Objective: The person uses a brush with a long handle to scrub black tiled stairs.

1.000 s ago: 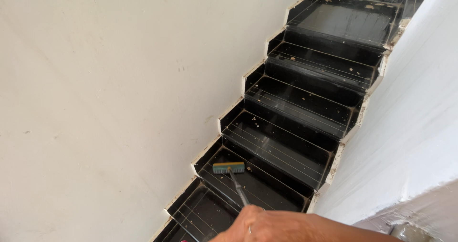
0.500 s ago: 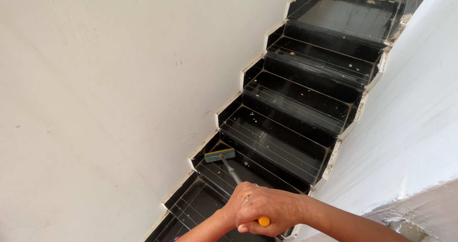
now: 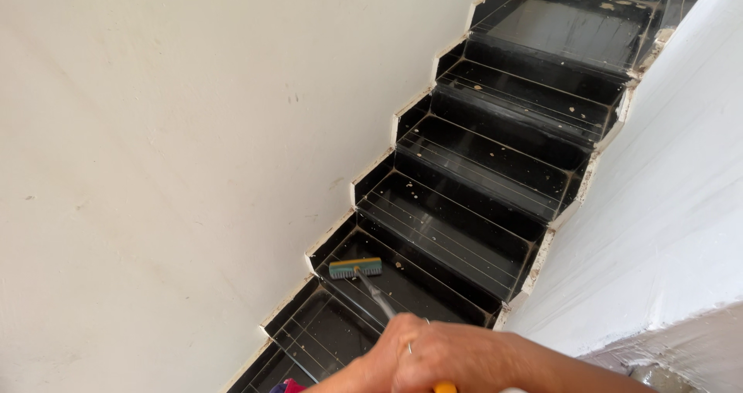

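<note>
A scrub brush [image 3: 355,267] with teal bristles and a yellow back rests on a glossy black stair step [image 3: 418,284] near the left wall. Its thin metal handle [image 3: 379,300] runs down to my hands at the bottom edge. My right hand [image 3: 472,358], coming in from the right, is closed over the handle's orange end [image 3: 443,387]. My left hand [image 3: 387,354], with a ring on one finger, grips the handle just beside it, partly under the right hand.
Black steps [image 3: 495,161] climb to a landing [image 3: 565,29] at the top, speckled with pale debris. A white wall [image 3: 155,168] borders the left side and a white sloped wall [image 3: 673,184] the right. A pink and purple item [image 3: 285,386] shows at the bottom.
My hands have dropped lower in the view since half a second ago, and the brush head has slid slightly back toward me on the same step.
</note>
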